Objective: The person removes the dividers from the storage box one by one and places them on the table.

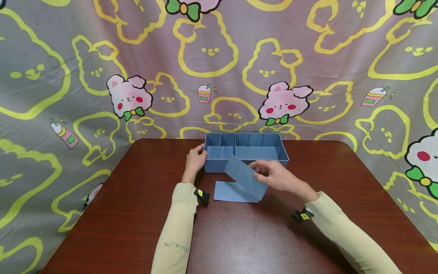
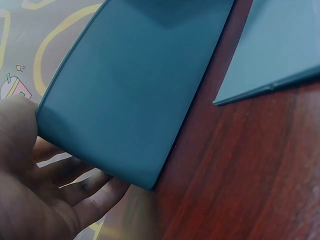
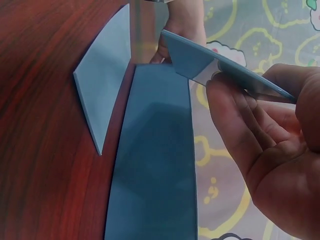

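Observation:
A blue-grey plastic organizer box (image 1: pixel 219 165) with inner dividers stands at the back of the table. My left hand (image 1: pixel 195 161) grips its left end; in the left wrist view the thumb lies at one corner of the box wall (image 2: pixel 130 90) and the fingers (image 2: pixel 95 200) along the end. In front of the box, my right hand (image 1: pixel 273 175) pinches a flat blue-grey panel (image 1: pixel 241 173), held tilted between thumb and fingers. Beneath it a second flat panel (image 1: pixel 229 192) lies on the table, partly hidden by the held one.
The dark red-brown wooden table (image 1: pixel 143 213) has rounded back corners. Close behind the box hangs a patterned curtain (image 1: pixel 232 76), which also runs along both sides. A small black wrist camera sits on each sleeve.

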`<control>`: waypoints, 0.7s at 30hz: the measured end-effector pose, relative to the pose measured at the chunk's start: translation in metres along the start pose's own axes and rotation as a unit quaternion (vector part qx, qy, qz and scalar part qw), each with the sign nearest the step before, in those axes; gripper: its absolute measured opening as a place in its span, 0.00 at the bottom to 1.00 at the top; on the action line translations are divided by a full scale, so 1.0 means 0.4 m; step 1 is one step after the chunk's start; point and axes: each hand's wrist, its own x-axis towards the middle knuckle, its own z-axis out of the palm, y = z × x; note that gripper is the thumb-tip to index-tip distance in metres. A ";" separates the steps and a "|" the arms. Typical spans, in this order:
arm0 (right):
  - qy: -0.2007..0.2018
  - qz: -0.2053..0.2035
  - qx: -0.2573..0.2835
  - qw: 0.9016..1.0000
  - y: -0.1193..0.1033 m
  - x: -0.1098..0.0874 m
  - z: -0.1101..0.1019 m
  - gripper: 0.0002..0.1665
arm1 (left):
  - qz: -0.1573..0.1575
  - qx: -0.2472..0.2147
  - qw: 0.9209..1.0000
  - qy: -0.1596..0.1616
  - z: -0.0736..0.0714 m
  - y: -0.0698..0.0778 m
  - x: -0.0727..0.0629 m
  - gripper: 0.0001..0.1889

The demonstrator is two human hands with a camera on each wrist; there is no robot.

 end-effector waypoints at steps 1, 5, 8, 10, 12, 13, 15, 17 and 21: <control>-0.003 0.000 -0.001 1.000 0.001 0.000 0.001 0.18 | -0.001 -0.001 1.000 -0.001 0.000 0.000 -0.001 0.26; -0.010 0.002 0.003 1.000 0.002 -0.002 0.005 0.17 | 0.002 0.002 1.000 0.000 0.001 0.000 -0.002 0.27; -0.016 -0.001 0.001 1.000 0.002 -0.004 0.008 0.16 | 0.003 0.002 1.000 0.004 0.002 0.001 -0.003 0.26; -0.020 -0.005 -0.002 1.000 0.000 -0.004 0.010 0.15 | 0.002 0.001 1.000 0.004 0.002 0.000 -0.002 0.26; -0.025 -0.007 -0.002 1.000 -0.003 -0.005 0.011 0.14 | 0.001 0.000 1.000 0.003 0.003 0.000 -0.002 0.26; -0.027 -0.008 -0.003 1.000 -0.005 -0.006 0.012 0.14 | 0.001 0.002 1.000 0.002 0.003 0.000 -0.002 0.26; -0.033 -0.009 -0.004 0.999 -0.010 -0.007 0.012 0.13 | 0.000 0.003 1.000 0.002 0.003 0.001 -0.001 0.26; -0.040 -0.010 -0.004 0.999 -0.014 -0.007 0.014 0.13 | 0.000 0.006 1.000 0.003 0.003 0.002 -0.001 0.26; -0.055 -0.020 -0.007 0.998 -0.018 -0.008 0.019 0.13 | 0.002 0.010 1.000 0.004 0.002 0.003 -0.002 0.26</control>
